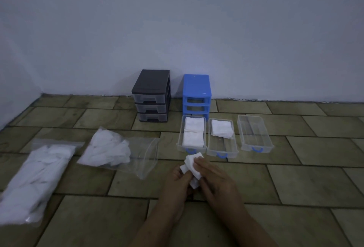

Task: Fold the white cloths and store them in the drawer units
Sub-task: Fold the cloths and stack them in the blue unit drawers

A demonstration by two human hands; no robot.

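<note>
Both hands at work: left hand (178, 182) and right hand (213, 177) pinching one white cloth (192, 165) just before the middle drawer (222, 149), likely mid-fold. Beyond that drawer, blue unit (196, 94) emptied for filling; leftward, bagged cloths (107, 147) waiting.

Three drawers (222, 144) lie before the right drawer unit (197, 94); two bags (102, 148) lie left
</note>
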